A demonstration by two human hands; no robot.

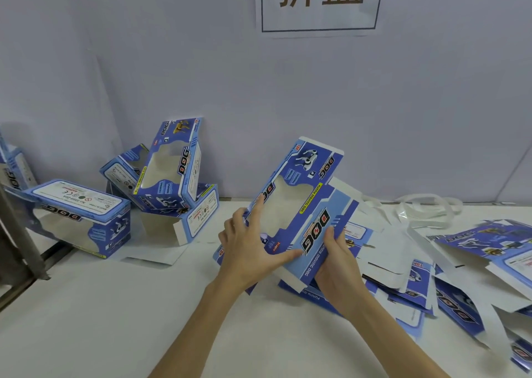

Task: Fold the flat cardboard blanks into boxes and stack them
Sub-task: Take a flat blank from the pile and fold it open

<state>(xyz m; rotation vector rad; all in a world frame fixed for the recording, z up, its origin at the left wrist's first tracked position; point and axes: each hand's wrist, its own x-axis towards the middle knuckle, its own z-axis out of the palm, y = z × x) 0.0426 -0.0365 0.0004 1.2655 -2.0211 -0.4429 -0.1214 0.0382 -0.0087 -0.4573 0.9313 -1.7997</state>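
A blue and white cardboard blank (309, 193) printed "DOG", with a window cut-out, is held tilted above the white table (115, 305), partly opened into a sleeve. My left hand (249, 245) grips its left side, index finger raised along the edge. My right hand (336, 265) holds its lower right corner, thumb on the printed face. More flat blanks (460, 265) lie scattered on the right. Folded boxes sit at the left: one lying on its side (83, 216), and a leaning pile (172, 164) against the wall.
A grey wall runs behind the table with a paper sign (319, 2). White plastic strips (426, 208) lie at the back right. A metal frame (20, 248) stands at the left edge. A loose white flap (155, 254) lies near the folded boxes.
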